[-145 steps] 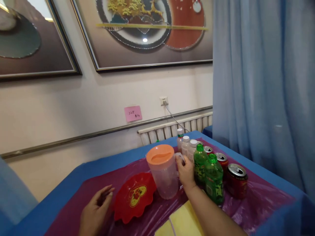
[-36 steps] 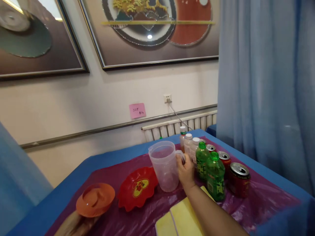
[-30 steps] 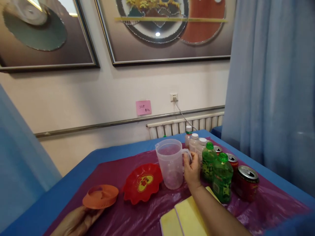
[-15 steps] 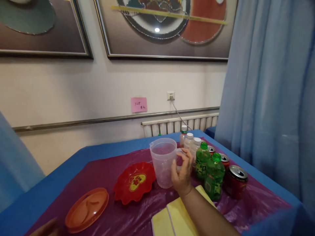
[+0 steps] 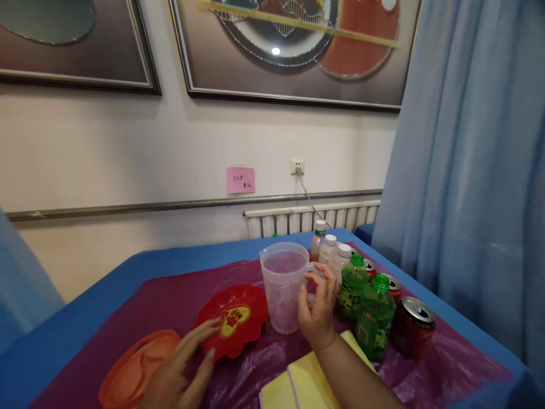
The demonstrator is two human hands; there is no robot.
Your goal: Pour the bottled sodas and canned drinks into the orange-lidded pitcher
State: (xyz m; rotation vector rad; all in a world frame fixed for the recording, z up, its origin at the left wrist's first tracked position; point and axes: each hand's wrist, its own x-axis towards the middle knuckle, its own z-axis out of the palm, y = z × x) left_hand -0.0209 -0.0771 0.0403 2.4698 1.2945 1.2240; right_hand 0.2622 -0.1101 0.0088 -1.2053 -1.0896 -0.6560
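Note:
A clear plastic jug stands upright on the purple sheet, its spout to the left and its handle to the right. Curled loosely about that handle are the fingers of my right hand, which hide part of it. My left hand is open and holds nothing, thumb and fingers apart. Its fingertips reach over the near left edge of the red scalloped plate; whether they touch it I cannot tell. Partly behind the left hand lies an orange plastic lid. A folded yellow cloth lies under my right forearm.
Right of the jug stand two green bottles, several red drink cans and small white-capped bottles. The purple plastic sheet covers a blue-clothed table. A blue curtain hangs at the right.
My left hand has come in from the lower left, moving right over the orange lid to the red plate. My right hand stays at the jug's handle. The view has shifted slightly.

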